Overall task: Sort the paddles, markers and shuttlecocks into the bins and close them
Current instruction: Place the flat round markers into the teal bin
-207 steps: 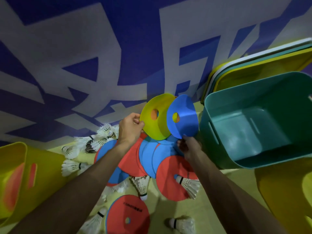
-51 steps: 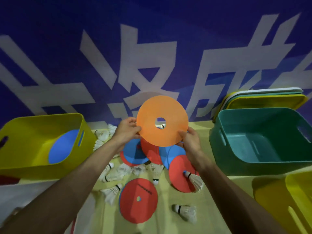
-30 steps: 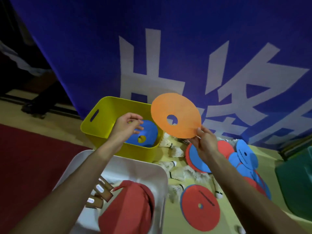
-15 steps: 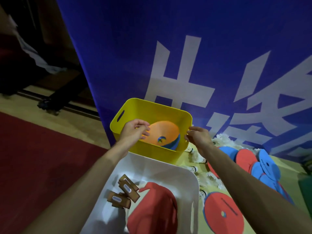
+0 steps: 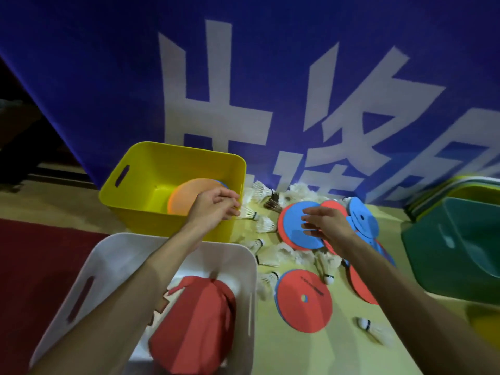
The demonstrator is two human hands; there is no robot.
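An orange disc marker lies in the yellow bin, on top of a blue one. My left hand hovers over that bin's right wall, fingers loosely curled, holding nothing. My right hand reaches with relaxed fingers over a blue disc marker in the pile of red and blue markers on the floor. A red marker lies nearer to me. White shuttlecocks are scattered around the markers. Red paddles sit in the white bin.
A teal bin stands at the right with stacked lids leaning behind it. Another yellow bin peeks in at the lower right. A blue banner rises behind everything. Red carpet lies at the left.
The orange marker went from both hands into the yellow bin. Both hands have left the bin; the right hand has swung right over the marker pile.
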